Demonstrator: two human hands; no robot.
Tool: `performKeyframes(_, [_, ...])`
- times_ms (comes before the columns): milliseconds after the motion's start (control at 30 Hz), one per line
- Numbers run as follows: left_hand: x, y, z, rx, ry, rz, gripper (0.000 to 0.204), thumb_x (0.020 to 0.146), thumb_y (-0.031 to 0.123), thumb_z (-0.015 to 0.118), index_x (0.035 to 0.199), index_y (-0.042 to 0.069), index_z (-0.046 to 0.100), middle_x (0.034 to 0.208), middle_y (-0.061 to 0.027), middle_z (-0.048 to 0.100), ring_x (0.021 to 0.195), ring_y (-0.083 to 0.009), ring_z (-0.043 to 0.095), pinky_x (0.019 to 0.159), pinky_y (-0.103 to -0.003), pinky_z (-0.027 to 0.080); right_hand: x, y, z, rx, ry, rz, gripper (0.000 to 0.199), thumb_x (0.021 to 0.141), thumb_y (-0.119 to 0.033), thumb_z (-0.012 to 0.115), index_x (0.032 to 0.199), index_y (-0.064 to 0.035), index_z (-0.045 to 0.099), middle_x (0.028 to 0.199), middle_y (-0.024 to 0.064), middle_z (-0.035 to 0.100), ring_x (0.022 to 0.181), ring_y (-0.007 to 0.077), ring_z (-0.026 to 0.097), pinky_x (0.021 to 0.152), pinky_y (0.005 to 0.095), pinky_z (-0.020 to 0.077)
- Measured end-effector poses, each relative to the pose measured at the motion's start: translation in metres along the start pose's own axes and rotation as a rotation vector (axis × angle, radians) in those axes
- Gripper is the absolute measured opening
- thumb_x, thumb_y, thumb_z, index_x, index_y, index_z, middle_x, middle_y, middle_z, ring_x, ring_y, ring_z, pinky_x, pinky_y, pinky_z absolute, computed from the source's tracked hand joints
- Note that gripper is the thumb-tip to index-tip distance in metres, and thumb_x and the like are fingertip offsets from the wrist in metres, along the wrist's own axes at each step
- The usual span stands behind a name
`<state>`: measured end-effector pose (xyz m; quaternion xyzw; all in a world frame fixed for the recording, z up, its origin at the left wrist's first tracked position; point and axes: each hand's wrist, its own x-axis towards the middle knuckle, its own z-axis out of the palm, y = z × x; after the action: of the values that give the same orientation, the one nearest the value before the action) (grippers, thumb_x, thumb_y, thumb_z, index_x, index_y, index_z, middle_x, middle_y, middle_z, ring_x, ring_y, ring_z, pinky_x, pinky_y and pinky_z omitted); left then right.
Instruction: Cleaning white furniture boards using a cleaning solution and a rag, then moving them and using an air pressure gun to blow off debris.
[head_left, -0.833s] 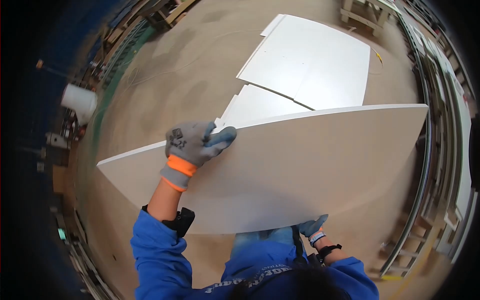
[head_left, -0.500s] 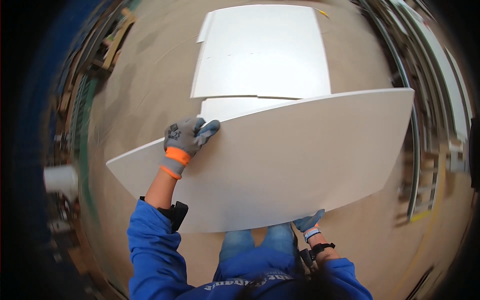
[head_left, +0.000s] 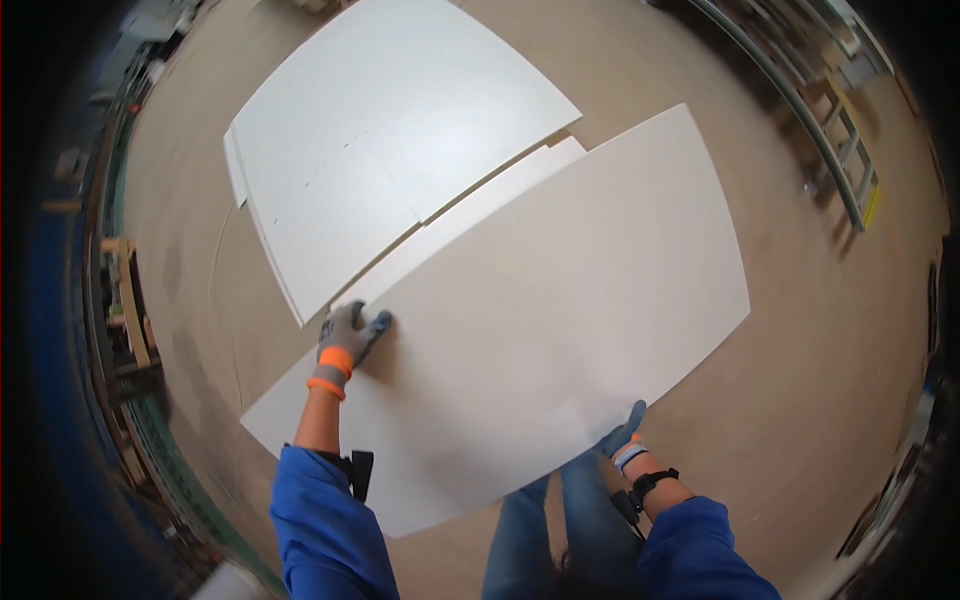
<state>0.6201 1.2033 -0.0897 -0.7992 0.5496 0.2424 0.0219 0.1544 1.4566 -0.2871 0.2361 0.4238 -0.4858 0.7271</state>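
A large white panel [head_left: 540, 320] spans the space in front of my legs, tilted across the view. My left hand [head_left: 347, 337], in a grey and blue glove with an orange cuff, grips its far edge, thumb on the upper face and fingers over the rim. At the near edge, my right hand [head_left: 622, 430], also gloved, holds the panel from below with its thumb along the edge; most of its fingers are hidden. Just beyond lies another wide white panel [head_left: 390, 120], with a narrower white strip [head_left: 490, 195] showing between the two.
Metal racking [head_left: 790, 90] with a yellow-tipped foot stands on the far right. Shelving with wooden pieces [head_left: 132, 300] runs along the left. A thin cord [head_left: 217, 270] trails over the brown concrete floor [head_left: 820, 330].
The view has turned, so the surroundings appear rotated. The held panel now shows more of its upper face and looks flatter. Both hands keep their grip on it.
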Motion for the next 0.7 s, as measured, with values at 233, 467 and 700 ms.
performKeyframes(233, [0.031, -0.007, 0.065, -0.058, -0.039, 0.016, 0.054, 0.072, 0.051, 0.071, 0.100, 0.005, 0.067, 0.093, -0.0127, 0.064, 0.087, -0.0275, 0.060, 0.077, -0.037, 0.048, 0.004, 0.015, -0.004, 0.078, 0.191, -0.061, 0.085, 0.080, -0.076, 0.039, 0.140, -0.0163, 0.040, 0.143, 0.0094, 0.041, 0.128, 0.0299, 0.039, 0.108, 0.0441, 0.0313])
performKeyframes(467, [0.064, -0.031, 0.093, -0.067, -0.020, 0.010, 0.056, 0.072, 0.049, 0.072, 0.103, 0.003, 0.066, 0.089, -0.0128, 0.063, 0.081, -0.0268, 0.059, 0.073, -0.036, 0.048, 0.031, 0.028, -0.024, 0.094, 0.156, -0.079, 0.071, 0.088, -0.065, 0.043, 0.139, -0.0148, 0.041, 0.139, 0.0083, 0.045, 0.125, 0.0275, 0.042, 0.106, 0.0419, 0.0337])
performKeyframes(700, [0.112, -0.077, 0.121, -0.089, -0.095, -0.030, 0.064, 0.073, 0.047, 0.073, 0.113, -0.001, 0.062, 0.084, -0.0083, 0.062, 0.077, -0.0185, 0.056, 0.071, -0.032, 0.047, 0.056, 0.024, 0.002, -0.159, 0.133, 0.021, 0.086, 0.082, -0.073, 0.044, 0.141, -0.0111, 0.037, 0.140, 0.0086, 0.043, 0.127, 0.0266, 0.041, 0.107, 0.0411, 0.0332])
